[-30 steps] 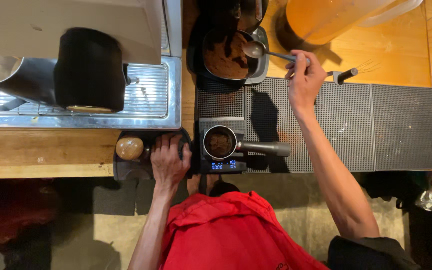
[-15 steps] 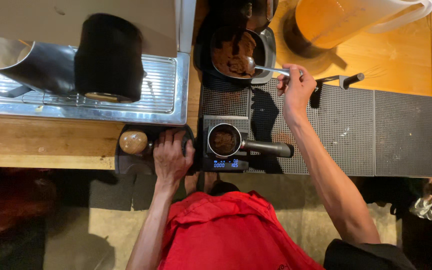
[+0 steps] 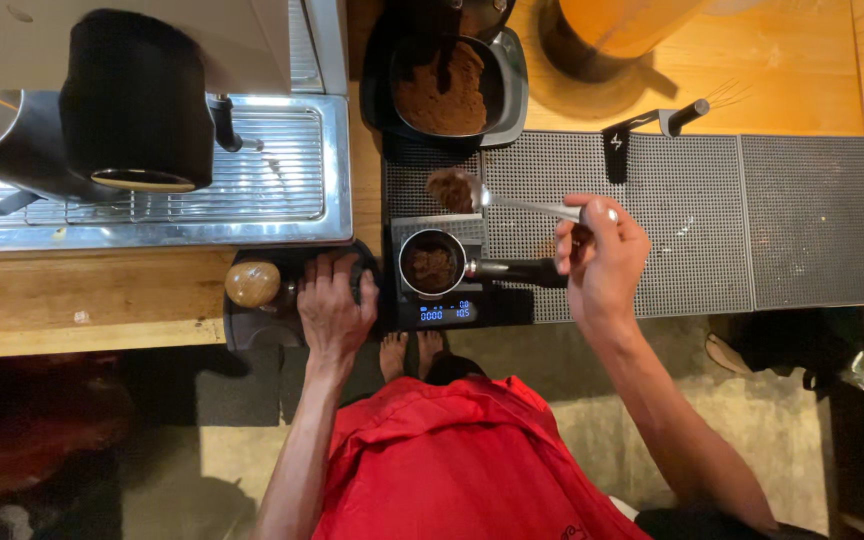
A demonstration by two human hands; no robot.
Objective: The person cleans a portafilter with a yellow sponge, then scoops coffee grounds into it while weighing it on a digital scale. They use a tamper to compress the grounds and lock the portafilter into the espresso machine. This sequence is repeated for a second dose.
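My right hand (image 3: 602,260) grips a metal spoon (image 3: 512,200) heaped with brown coffee grounds; the spoon's bowl hangs just beyond the portafilter (image 3: 432,262). That portafilter holds some grounds and rests on a small black scale (image 3: 437,312) with a lit display, its dark handle pointing right under my right hand. A dark container of ground coffee (image 3: 447,90) stands farther back. My left hand (image 3: 332,305) lies flat on a black mat at the counter's edge, next to a tamper with a wooden knob (image 3: 252,283).
An espresso machine with a black group head (image 3: 137,100) and steel drip tray (image 3: 282,170) fills the left. Black rubber mats (image 3: 752,220) cover the counter to the right, with a small needle tool (image 3: 667,120) on them. An orange jug (image 3: 632,25) stands at the back.
My right hand has drawn the spoon out of the ground-coffee container and carried it, loaded, toward the portafilter on the scale. My left hand has stayed on the mat.
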